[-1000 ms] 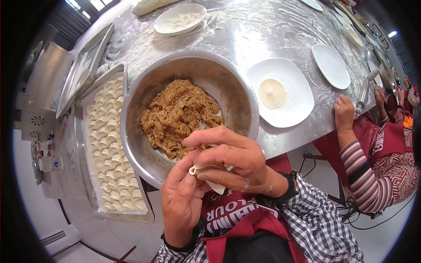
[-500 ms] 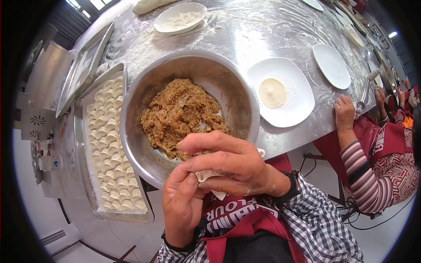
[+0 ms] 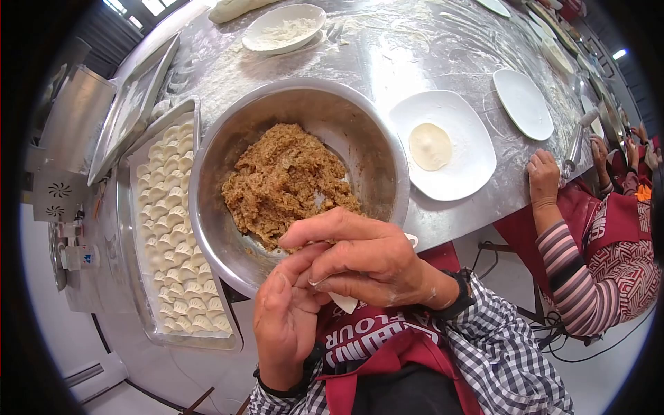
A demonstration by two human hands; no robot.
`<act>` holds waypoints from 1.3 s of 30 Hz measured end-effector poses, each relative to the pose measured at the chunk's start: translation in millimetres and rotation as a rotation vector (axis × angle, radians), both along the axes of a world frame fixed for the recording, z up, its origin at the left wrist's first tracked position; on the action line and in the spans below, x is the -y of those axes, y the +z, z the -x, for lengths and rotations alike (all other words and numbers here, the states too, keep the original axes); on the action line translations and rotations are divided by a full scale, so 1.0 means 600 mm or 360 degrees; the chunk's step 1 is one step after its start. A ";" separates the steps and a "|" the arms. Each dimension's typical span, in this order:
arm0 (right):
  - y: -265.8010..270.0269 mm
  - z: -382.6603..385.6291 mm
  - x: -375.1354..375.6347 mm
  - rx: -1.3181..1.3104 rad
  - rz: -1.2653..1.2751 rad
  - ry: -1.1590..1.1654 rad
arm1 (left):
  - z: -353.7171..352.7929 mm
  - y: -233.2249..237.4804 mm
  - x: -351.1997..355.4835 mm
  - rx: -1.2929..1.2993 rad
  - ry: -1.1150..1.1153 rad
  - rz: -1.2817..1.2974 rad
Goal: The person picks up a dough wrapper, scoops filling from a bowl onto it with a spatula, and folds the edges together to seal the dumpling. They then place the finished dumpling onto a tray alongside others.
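Note:
Both hands meet over the front rim of a steel bowl (image 3: 401,173) that contains brown minced filling (image 3: 287,180). Between them is a dumpling (image 3: 344,302), mostly covered by fingers, with a pale edge of its wrapper showing below. My left hand (image 3: 285,311) cups it from the left, thumb raised. My right hand (image 3: 366,259) closes over it from the right, fingers bent and index finger arched above. A white handle end (image 3: 413,240) with a hole sticks out behind my right hand; the rest of it is hidden.
Left of the bowl, a tray (image 3: 126,228) carries rows of folded dumplings (image 3: 173,235). On the right, a square plate (image 3: 463,131) bears a round wrapper (image 3: 430,146). A flour dish (image 3: 283,31) stands behind. A co-worker's hand (image 3: 544,176) rests at the table edge.
My left thumb has lifted away from the wrapper edge and the left hand has turned slightly. My right fingers have closed further over the dumpling, hiding more of it.

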State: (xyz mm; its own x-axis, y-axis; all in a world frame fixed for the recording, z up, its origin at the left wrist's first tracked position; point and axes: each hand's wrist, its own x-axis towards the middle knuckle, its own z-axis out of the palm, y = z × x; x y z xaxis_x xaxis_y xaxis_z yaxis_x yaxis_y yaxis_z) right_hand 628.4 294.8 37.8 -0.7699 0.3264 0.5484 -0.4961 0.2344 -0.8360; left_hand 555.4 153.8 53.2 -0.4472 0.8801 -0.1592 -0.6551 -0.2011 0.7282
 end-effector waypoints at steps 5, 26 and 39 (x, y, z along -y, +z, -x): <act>-0.007 0.004 -0.001 -0.0060 -0.0093 -0.0020 | -0.002 -0.001 0.002 -0.0030 0.0024 0.0017; 0.003 -0.002 -0.001 -0.0003 -0.0009 0.0093 | -0.002 0.003 0.001 -0.0070 0.0029 0.0041; -0.012 0.006 0.009 -0.0103 0.0049 -0.0001 | -0.005 0.007 -0.008 -0.0107 0.0025 0.0086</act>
